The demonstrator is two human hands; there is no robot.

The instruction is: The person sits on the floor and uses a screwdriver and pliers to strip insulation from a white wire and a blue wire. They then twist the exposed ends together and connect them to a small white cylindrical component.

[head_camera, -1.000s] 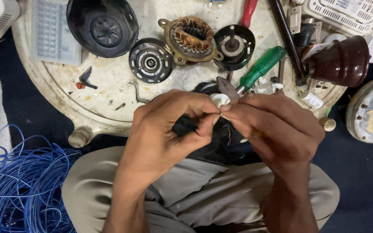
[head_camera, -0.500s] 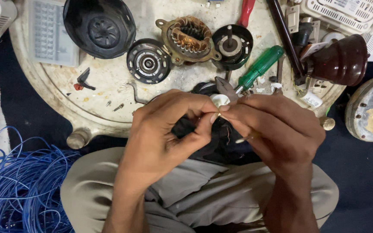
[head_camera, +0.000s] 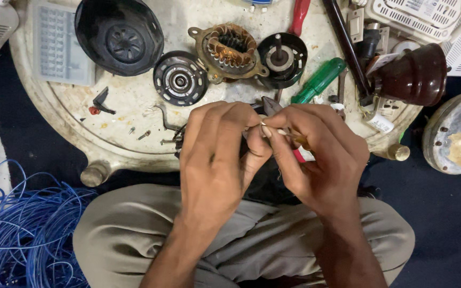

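Small pale part (head_camera: 273, 130) at frame centre, pinched between both hands. Left hand (head_camera: 217, 154) and right hand (head_camera: 316, 154) are closed on it; pliers (head_camera: 269, 105) protrude above

You are looking at a green screwdriver handle (head_camera: 318, 81), copper-coloured motor windings (head_camera: 229, 47), tangled blue wire (head_camera: 22, 229), and a dark brown jug (head_camera: 414, 74).

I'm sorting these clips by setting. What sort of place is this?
Probably a small repair workshop, worked on the floor: a copper-wound motor part, a green screwdriver and a blue wire coil surround the hands.
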